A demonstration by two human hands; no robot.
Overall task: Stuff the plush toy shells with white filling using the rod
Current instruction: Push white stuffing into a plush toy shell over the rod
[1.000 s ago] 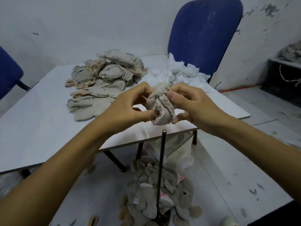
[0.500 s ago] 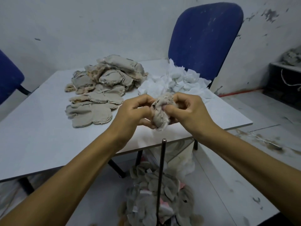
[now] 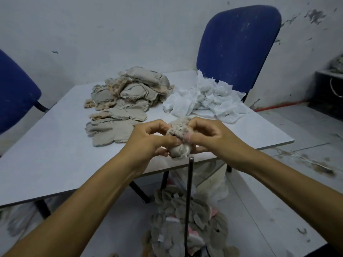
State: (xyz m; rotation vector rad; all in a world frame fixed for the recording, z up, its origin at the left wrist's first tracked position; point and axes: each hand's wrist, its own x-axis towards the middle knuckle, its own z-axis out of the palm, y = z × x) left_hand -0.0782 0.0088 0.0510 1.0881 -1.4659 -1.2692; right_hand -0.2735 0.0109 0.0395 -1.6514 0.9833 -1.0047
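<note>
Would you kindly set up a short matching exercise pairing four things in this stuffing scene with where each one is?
Things:
1. plush shell
2. rod
3. white filling
4. pile of flat shells

Places:
A. heaped on the table's far right
B. stacked on the table's far left-centre
C. held in both hands
D. standing upright below the hands

Pairs: 1-C, 2-D, 3-A, 4-B

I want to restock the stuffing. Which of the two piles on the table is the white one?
The white filling pile at the table's far right corner, before the blue chair; the other pile, to its left, is beige shells.
</note>
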